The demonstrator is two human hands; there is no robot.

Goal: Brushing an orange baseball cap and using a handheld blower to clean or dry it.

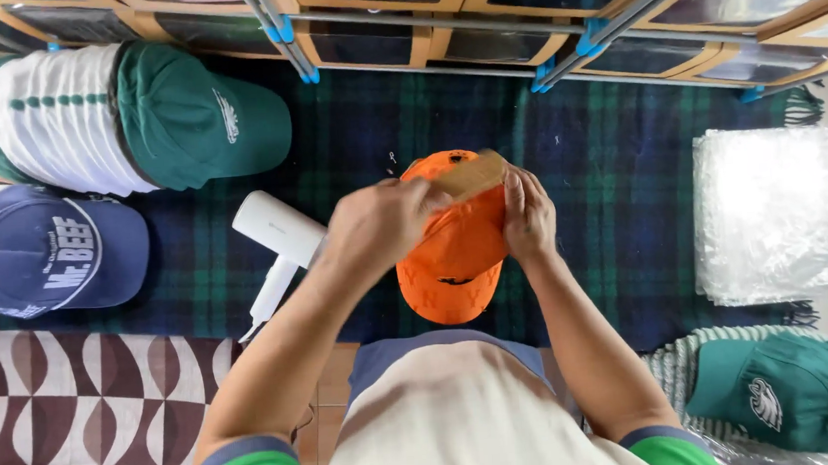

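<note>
An orange cap (454, 249) lies brim toward the person on a dark green-and-blue plaid blanket (604, 171). The left hand (379, 223) is closed around a tan wooden brush (468, 175) laid on the crown, and the right hand (528, 217) rests flat against the cap's side. Around them sit a white handheld device (274, 242), 3 other caps, a stack of clear plastic bags (782, 212) and a wooden rack (476, 14).

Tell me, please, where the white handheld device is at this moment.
In the head view, the white handheld device lies on the plaid blanket, beside the person's left hand, between the navy cap and the orange cap.
</note>
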